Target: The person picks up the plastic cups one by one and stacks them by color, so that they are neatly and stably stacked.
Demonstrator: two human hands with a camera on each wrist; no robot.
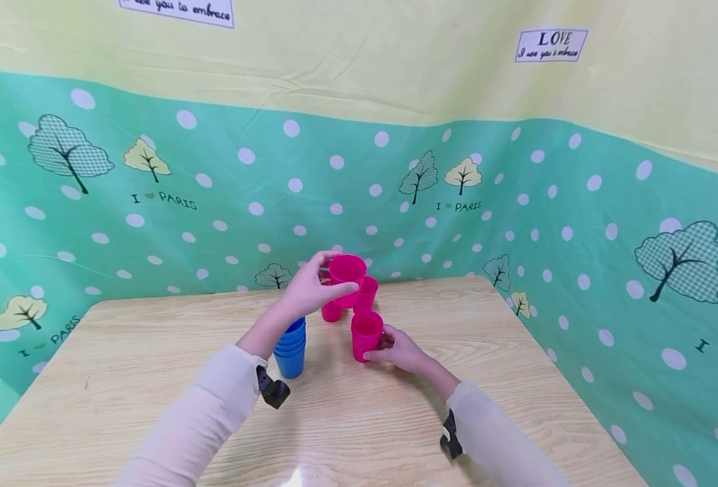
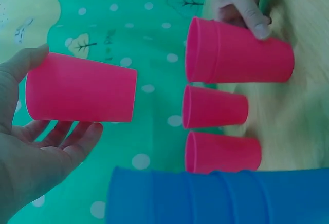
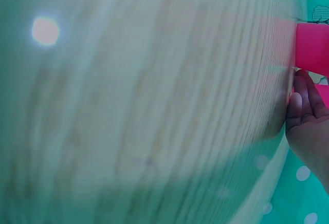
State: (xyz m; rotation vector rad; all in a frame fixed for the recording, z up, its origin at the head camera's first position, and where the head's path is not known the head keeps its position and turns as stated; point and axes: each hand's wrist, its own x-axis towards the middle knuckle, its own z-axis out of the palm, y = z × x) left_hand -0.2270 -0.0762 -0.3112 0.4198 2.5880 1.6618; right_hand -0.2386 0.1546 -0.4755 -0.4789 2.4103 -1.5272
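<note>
My left hand [image 1: 311, 287] grips a pink plastic cup [image 1: 348, 274] by its side, thumb on one side and fingers on the other, raised above the table. In the left wrist view this cup [image 2: 82, 88] shows whole. With thumb and fingers my right hand [image 1: 400, 348] holds another pink cup [image 1: 367, 338] low at the table; a second rim line in the left wrist view suggests two nested cups [image 2: 247, 52]. Behind them stand two more pink cups, one to the right [image 1: 367, 292] and one to the left [image 1: 331, 312], partly hidden by the raised cup.
A stack of several nested blue cups [image 1: 290, 352] stands beside my left forearm. All of this is on a light wooden table [image 1: 170, 379], whose far and right edges meet a green polka-dot cloth [image 1: 310, 162]. Both wrists carry small black cameras.
</note>
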